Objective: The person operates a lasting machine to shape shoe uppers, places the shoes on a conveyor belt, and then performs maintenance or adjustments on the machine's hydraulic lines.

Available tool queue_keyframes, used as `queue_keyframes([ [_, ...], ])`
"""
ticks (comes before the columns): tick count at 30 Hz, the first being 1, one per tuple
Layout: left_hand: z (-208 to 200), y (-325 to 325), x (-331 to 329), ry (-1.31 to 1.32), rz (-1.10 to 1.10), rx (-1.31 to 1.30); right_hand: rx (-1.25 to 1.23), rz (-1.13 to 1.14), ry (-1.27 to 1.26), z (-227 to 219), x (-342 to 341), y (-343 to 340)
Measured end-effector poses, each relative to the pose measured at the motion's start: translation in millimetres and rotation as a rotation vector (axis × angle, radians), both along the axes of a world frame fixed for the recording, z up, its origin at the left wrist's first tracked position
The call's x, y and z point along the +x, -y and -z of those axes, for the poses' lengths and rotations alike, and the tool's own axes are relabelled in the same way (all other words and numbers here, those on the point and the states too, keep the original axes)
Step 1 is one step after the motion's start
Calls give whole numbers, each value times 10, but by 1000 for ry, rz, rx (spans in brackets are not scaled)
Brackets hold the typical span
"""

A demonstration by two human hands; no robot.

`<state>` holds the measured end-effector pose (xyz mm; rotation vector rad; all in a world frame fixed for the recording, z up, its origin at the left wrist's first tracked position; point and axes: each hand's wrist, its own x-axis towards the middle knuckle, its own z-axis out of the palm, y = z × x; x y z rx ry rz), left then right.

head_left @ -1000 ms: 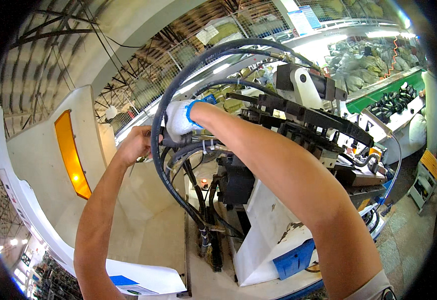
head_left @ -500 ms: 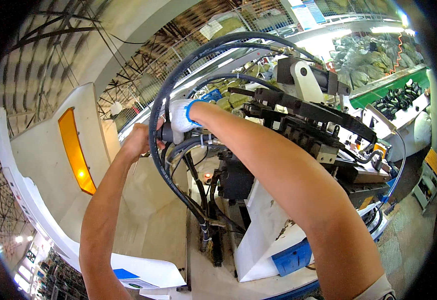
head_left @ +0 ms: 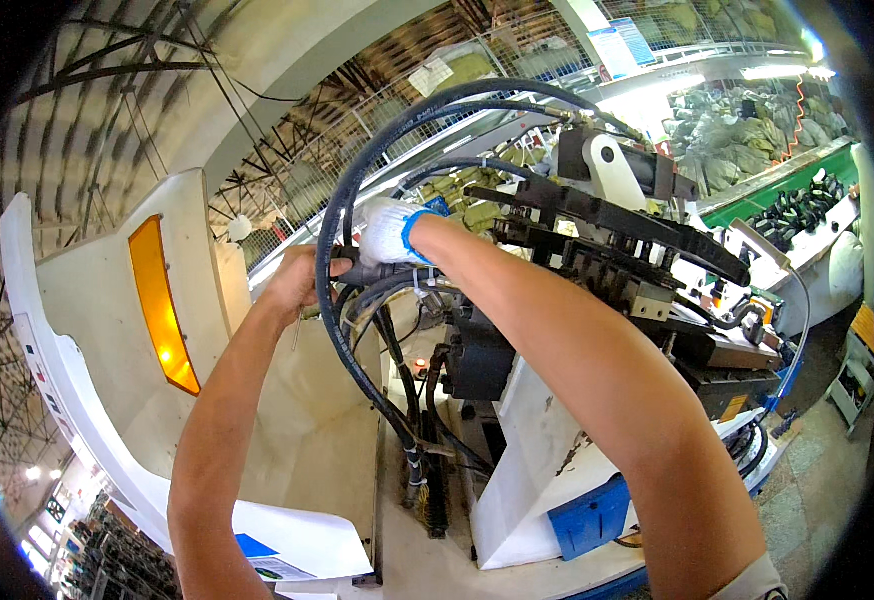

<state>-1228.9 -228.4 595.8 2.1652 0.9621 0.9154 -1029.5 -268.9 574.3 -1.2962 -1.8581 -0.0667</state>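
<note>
A black cylindrical part (head_left: 365,274) lies between my hands, behind a big looping black hose (head_left: 329,235). My left hand (head_left: 299,279), bare, is closed at its left end, the thumb resting on it and the other fingers partly hidden by the hose. A thin metal rod (head_left: 296,332) sticks out below that hand; what it belongs to is hidden. My right hand (head_left: 389,232), in a white knit glove with a blue cuff, is curled over the part from above. Its fingertips are mostly out of sight. Bundled cables (head_left: 387,290) run just below.
The black machine head (head_left: 597,240) with its clamps rises right of my hands. A white panel (head_left: 97,290) with an orange window (head_left: 164,305) stands at left. Hoses drop to the white machine base (head_left: 532,470). Farther right, a green conveyor (head_left: 732,208) stands by heaped dark pieces.
The whole view has shifted slightly, moving the machine and my arms rightward in the picture. My left thumb now shows on the black part's end; my right hand keeps its place on it.
</note>
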Motion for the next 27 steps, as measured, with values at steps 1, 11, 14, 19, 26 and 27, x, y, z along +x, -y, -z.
queue_keyframes([
  [1, -16, -32, -4, -17, 2, 10, 45, 56, -87, -1, -1, 136],
  [11, -96, 21, 21, -52, -73, 18, 315, 192, 445, 1017, -33, 2327],
  [14, -182, 95, -40, -44, -79, 13, 385, 90, 439, 1440, 136, 2750],
  [19, -90, -220, -235, -22, -4, -137, 246, -75, 565, 2008, 642, 2626],
  [26, -35, 17, 231, -34, -149, -92, 365, 13, 413, 2290, 889, 2535],
  [27, -26, -3, 240, -40, -202, -90, 333, 5, 409, 2344, 890, 2532],
])
